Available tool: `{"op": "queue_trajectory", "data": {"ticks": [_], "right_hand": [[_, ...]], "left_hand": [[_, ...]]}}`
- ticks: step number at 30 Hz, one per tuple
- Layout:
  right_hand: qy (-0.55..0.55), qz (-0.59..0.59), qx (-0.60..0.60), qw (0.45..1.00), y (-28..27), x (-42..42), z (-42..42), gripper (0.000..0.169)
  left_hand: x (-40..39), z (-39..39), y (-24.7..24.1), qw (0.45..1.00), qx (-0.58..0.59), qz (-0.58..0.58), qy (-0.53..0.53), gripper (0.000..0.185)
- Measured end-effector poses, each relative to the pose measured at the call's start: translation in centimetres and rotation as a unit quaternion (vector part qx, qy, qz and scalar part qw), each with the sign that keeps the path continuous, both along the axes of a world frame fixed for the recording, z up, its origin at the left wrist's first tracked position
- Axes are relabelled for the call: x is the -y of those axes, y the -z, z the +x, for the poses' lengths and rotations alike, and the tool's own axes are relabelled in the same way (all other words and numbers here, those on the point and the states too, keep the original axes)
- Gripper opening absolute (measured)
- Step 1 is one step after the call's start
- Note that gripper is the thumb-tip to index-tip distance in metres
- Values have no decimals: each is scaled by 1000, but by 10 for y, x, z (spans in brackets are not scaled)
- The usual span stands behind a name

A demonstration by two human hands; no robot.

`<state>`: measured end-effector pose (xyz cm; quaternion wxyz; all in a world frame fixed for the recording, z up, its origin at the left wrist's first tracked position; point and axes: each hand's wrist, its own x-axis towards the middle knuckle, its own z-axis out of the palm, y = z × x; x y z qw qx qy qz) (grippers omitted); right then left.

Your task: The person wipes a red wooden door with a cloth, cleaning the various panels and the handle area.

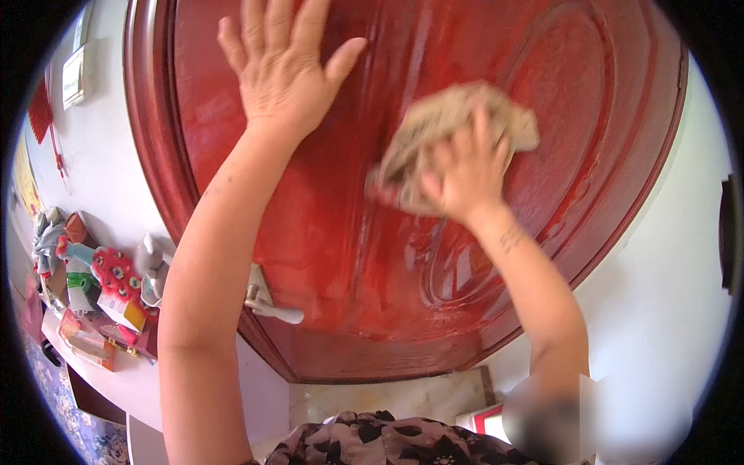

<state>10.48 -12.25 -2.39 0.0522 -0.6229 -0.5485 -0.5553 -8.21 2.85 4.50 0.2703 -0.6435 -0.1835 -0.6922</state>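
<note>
A glossy red wooden door [325, 232] with carved oval moulding fills the middle of the view. Against its upper left part lies my left hand [288, 72], palm to the surface, fingers spread, holding nothing. My right hand [474, 168] presses a crumpled tan cloth [465, 104] on the door's carved panel, right of centre; hand and cloth are slightly blurred. The cloth spreads out beyond my fingertips, and my palm hides part of it. Near the door's lower left edge is a metal lever handle [276, 311], beside my left forearm.
At left, a pale cabinet top [136, 395] bears a red fuzzy item [116, 273], boxes and several small objects. A red tasselled ornament [40, 113] and a white wall switch or frame [74, 75] are on the left wall. A white wall [657, 244] stands at right.
</note>
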Motion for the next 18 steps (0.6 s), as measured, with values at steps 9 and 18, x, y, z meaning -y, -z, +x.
{"op": "queue_trajectory", "data": {"ticks": [9, 18], "right_hand": [[-43, -78, -73, 993, 54, 99, 167, 67], [65, 303, 62, 949, -118, 95, 190, 62]], "left_hand": [[-19, 7, 1, 997, 13, 79, -5, 57], [-16, 12, 1, 997, 11, 57, -50, 49]]}}
